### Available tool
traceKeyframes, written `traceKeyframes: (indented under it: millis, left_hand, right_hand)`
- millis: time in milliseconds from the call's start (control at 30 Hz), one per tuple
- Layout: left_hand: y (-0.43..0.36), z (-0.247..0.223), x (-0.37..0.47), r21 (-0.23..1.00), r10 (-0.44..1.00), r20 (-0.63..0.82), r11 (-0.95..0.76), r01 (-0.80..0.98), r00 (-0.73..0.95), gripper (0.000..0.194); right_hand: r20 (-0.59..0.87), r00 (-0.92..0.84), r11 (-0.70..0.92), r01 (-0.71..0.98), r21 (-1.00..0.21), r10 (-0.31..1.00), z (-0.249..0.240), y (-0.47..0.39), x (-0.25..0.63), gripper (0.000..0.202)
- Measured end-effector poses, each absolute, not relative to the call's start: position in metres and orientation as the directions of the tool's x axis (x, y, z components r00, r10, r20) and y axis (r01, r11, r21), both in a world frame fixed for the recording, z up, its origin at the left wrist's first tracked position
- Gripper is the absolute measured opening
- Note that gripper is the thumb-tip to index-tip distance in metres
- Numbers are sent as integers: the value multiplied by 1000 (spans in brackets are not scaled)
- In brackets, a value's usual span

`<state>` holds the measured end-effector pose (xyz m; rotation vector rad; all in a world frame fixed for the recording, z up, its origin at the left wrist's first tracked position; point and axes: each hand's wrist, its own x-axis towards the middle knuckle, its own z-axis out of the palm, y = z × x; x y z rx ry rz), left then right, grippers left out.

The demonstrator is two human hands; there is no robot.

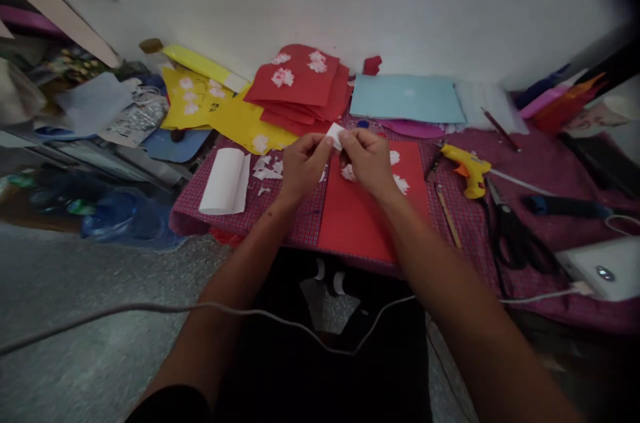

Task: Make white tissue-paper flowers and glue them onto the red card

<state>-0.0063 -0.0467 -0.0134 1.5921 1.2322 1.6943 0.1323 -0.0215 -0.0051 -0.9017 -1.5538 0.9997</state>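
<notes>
At a table (305, 226) covered in checked cloth, a person's left hand (307, 168) and right hand (370, 163) are pinching a small white paper piece (335, 133) over the far left corner of a red sheet (367, 226). The fingers (351, 144) of both hands are closing to a narrow pinch, gripping it from either side. The white paper piece is tilting, one corner pointing toward the wall beyond the red sheet; fingertips are covering its lower part, so its long axis cannot be told. It is showing a plain, matte, straight-edged face and appearing folded. Far to the left of the red sheet, a yellow sheet (173, 99) is carrying dark marks (215, 107), possibly writing, too small to read. Well to the right, a white box (613, 266) is bearing a dark oval emblem (605, 273), also illegible. Pale flower shapes (401, 183) are lying on the red sheet's far part, torn white scraps (269, 169) are resting to its left, and a yellow glue gun (474, 169) is lying to its right.
</notes>
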Motion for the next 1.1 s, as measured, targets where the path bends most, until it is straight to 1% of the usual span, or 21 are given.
traceKeyframes:
  millis: [67, 200, 400, 500, 667, 800, 867, 967, 1100]
  left_hand:
    - [-37, -10, 5, 849, 830, 526, -499, 176, -187, 23]
    - [-23, -7, 16, 826, 810, 562, -542, 155, -168, 21]
    - [-17, -15, 14, 820, 800, 573, -555, 142, -180, 21]
    - [-17, -16, 11, 814, 796, 580, -559, 156, -174, 22]
    - [-19, -15, 9, 818, 806, 573, -552, 165, -146, 22]
    - [-17, -16, 9, 842, 834, 535, -513, 166, -133, 25]
    - [-16, -16, 9, 842, 832, 538, -522, 138, -136, 26]
    - [-17, -16, 9, 838, 823, 546, -536, 108, -154, 27]
    - [-19, -16, 10, 835, 819, 549, -546, 69, -167, 28]
  right_hand:
    - [378, -151, 387, 37, -921, 913, -8, -16, 136, 44]
    - [404, -101, 408, 18, -913, 909, -12, -6, 141, 41]
    - [446, -110, 445, -33, -895, 888, -15, -3, 141, 34]
    - [435, -120, 436, -17, -900, 892, -14, -5, 140, 34]
    - [391, -118, 398, 44, -916, 913, -12, -8, 137, 40]
    - [423, -117, 427, 14, -904, 899, -15, -7, 135, 40]
    - [454, -100, 457, 9, -889, 885, -18, -6, 134, 39]
    - [480, -80, 484, 38, -874, 874, -23, -5, 133, 41]
    - [480, -106, 488, 65, -871, 871, -26, -4, 132, 42]
